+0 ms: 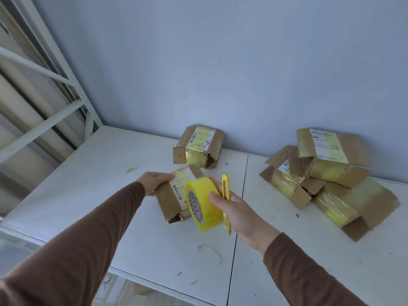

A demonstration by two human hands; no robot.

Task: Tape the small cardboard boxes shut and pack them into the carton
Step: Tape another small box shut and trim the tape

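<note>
A small cardboard box (pixel 171 202) with a white label lies on the white table (pixel 123 164) in front of me. My left hand (pixel 153 181) grips its far left end. My right hand (pixel 238 214) holds a roll of yellow tape (pixel 204 203) upright just right of the box, together with a yellow utility knife (pixel 226 195) pinched against the palm. A second small box (pixel 198 146), taped in yellow, stands against the wall behind. Several more small boxes (pixel 329 173) are piled at the right. No carton is in view.
A white metal rack frame (pixel 55 78) rises at the left beside the table. Scraps of tape (pixel 212 250) and bits of cardboard litter the tabletop near its front edge. A seam (pixel 244 184) runs between two table panels. The blue wall closes off the back.
</note>
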